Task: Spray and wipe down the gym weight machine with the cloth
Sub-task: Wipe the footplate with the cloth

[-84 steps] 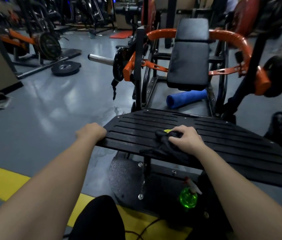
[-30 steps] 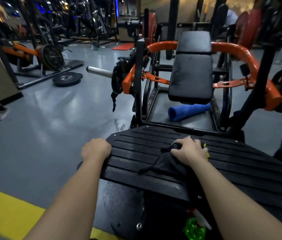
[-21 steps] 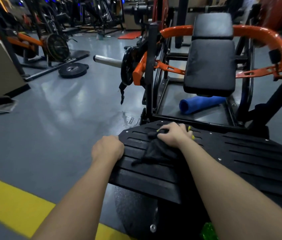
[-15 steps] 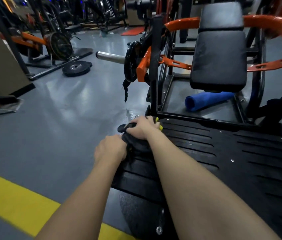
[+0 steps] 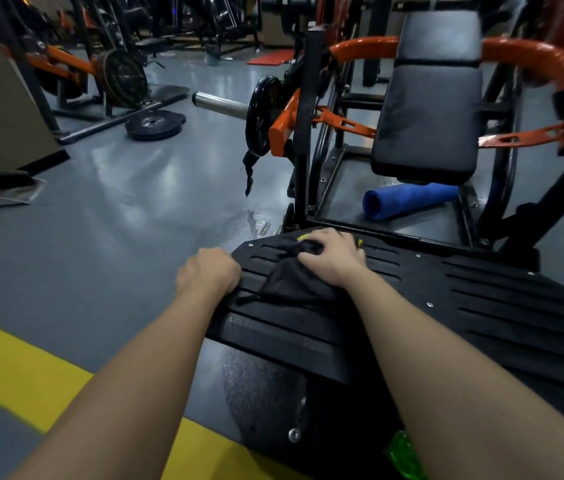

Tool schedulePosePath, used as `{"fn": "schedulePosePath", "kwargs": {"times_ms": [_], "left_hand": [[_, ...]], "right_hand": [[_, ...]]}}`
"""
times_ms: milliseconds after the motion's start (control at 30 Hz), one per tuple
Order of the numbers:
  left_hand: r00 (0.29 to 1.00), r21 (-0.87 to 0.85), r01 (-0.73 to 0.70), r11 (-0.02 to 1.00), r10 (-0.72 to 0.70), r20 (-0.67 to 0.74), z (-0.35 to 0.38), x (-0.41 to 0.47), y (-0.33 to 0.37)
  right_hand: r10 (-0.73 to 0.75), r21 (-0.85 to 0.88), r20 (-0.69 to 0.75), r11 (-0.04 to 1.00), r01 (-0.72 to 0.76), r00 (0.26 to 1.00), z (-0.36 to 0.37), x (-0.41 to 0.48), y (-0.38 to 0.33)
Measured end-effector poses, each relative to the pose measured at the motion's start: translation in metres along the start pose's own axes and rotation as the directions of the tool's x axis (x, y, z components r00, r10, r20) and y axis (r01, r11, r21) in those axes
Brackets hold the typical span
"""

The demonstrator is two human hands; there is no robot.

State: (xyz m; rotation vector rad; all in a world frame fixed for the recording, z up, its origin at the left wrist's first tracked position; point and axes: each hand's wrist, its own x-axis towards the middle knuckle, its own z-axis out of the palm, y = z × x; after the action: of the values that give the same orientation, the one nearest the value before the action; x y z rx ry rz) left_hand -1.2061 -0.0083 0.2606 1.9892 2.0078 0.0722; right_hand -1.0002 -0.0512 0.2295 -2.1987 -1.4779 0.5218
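Currently mid-wipe: the right hand clutches a bunched dark cloth against the far left corner of the machine's black slotted footplate. The left hand curls over the plate's left edge, bracing. Next, probably, a firm sweep rightward across the remaining slats.

Two bare arms in shot. Left grip, right grip: bare, knuckles showing. Left forearm, right forearm: bare all the way to the bottom edge. Clothing out of frame.
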Motion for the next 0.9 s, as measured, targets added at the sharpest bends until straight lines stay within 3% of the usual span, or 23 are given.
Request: {"fn": "schedulePosePath", "kwargs": {"times_ms": [200, 433, 600, 767, 900], "left_hand": [[0.999, -0.041, 0.029, 0.999, -0.028, 0.027, -0.003, -0.003, 0.0], [1.0, -0.034, -0.015, 0.999, 0.016, 0.006, 0.002, 0.005, -0.003], [1.0, -0.031, -0.018, 0.999, 0.018, 0.002, 0.007, 0.016, -0.004], [0.999, 0.006, -0.043, 0.999, 0.043, -0.008, 0.006, 0.013, -0.004], [0.999, 0.025, -0.039, 0.999, 0.039, 0.011, 0.004, 0.013, -0.002]], "right_hand": [[0.239, -0.056, -0.121, 0.967, -0.247, 0.963, -0.058, -0.048, 0.084], [0.413, -0.135, -0.171, 0.889, -0.437, 0.894, -0.049, -0.025, 0.056], [0.353, -0.13, -0.09, 0.923, -0.363, 0.931, -0.021, 0.02, 0.001], [0.094, -0.168, 0.051, 0.982, -0.084, 0.994, 0.044, 0.062, -0.083], [0.015, -0.082, 0.102, 0.997, -0.007, 0.995, 0.046, 0.067, -0.082]]}}
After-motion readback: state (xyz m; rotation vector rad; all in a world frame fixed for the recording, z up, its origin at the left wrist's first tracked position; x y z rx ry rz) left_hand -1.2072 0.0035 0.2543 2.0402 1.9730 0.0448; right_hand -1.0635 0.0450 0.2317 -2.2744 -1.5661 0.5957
